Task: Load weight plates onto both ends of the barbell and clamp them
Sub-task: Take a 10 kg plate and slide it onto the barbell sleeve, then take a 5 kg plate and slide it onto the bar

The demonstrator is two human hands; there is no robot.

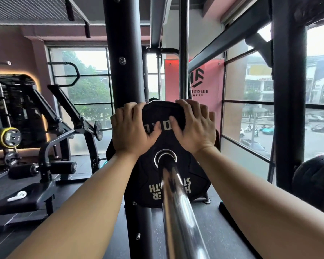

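Full-height glass windows (251, 118) along the right and far side, street and parked cars outside. Black steel rack uprights (121, 71) dead ahead and at right edge, with a slanted black crossbeam between them. Black lever-arm machine (60, 113) at left, in front of a pink wall. Black padded bench (29, 201) below it, lower left.

Looking straight down a polished chrome barbell sleeve (178, 206), from bottom centre up to mid-frame. Threaded on it: black rubber weight plate (168, 144) with pale lettering, bore ringed in bright metal and sitting around the sleeve, well in from the near end. Lettering reads upside down from here. Edge of another dark disc just behind it, detail not readable.

Both on the upper half of that plate:
- left hand (131, 128) at upper left, palm on the face, fingers hooked over the rim, thumb angled in across the lettering
- right hand (195, 127) at upper right, same hold mirrored, thumb tip just beside the left thumb

Stack of black plates (315, 184) low at far right. Pink banner (204, 85) with black logo behind the rack. Yellow-rimmed black plate (9, 137) on the far-left machine. Small white object (17, 195) lying on the bench pad, can't tell what.
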